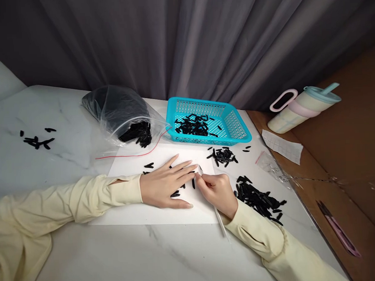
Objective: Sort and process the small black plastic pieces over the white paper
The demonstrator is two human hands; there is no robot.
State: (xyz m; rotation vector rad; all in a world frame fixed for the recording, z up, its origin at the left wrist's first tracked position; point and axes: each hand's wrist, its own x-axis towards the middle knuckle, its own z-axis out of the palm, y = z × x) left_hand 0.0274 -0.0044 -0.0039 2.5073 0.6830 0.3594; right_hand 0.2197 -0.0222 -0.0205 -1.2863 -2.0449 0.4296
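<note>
Left hand (166, 184) lies flat, fingers spread and released, on a white paper sheet (141, 214), over small black oblong pieces (193, 183). Right hand (216, 190) pinches a slim white knife-like tool (220, 223). Nearby: turquoise perforated plastic basket (236, 124), clear plastic bag (118, 110), loose black pile (259, 197). No legible writing.

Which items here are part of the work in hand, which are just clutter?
In use: left hand flat on white sheet; right hand holding slim white tool; black pieces; blue basket; plastic bag.
Lying about: drinking cup; paper slip; pink snips.
</note>
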